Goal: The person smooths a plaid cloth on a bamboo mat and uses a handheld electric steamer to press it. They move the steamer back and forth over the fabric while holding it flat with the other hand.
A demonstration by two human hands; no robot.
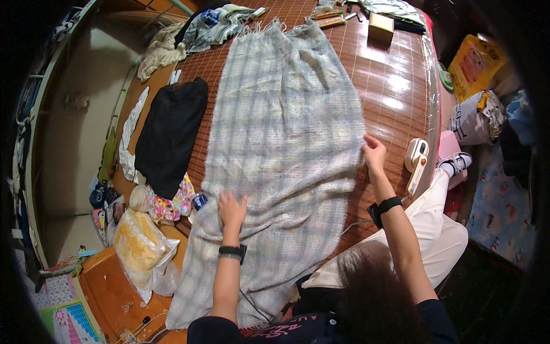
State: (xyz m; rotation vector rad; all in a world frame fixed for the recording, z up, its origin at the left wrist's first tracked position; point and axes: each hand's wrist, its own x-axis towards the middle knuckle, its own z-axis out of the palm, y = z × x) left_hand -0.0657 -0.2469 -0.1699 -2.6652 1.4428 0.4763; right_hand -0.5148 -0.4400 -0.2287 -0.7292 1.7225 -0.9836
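Note:
A long grey-and-white plaid scarf (pixel 283 123) with a fringe at its far end lies spread lengthwise before me, its near part wrinkled in soft folds and reaching my lap. My left hand (pixel 232 213) rests on the scarf near its left edge, fingers spread. At the right edge, my right hand (pixel 375 155) pinches the border of the cloth between thumb and fingers. Just right of that hand, a white handheld garment steamer (pixel 416 156) lies on the brown slatted mat (pixel 389 109).
Black folded cloth (pixel 172 135) lies left of the scarf, above a clear bag with yellow stuffing (pixel 140 241). Heaped clothes (pixel 215 27) sit at the far left. A small box (pixel 380 27) stands far right. Bags (pixel 478 117) line the right side. A cord (pixel 356 222) runs near my right forearm.

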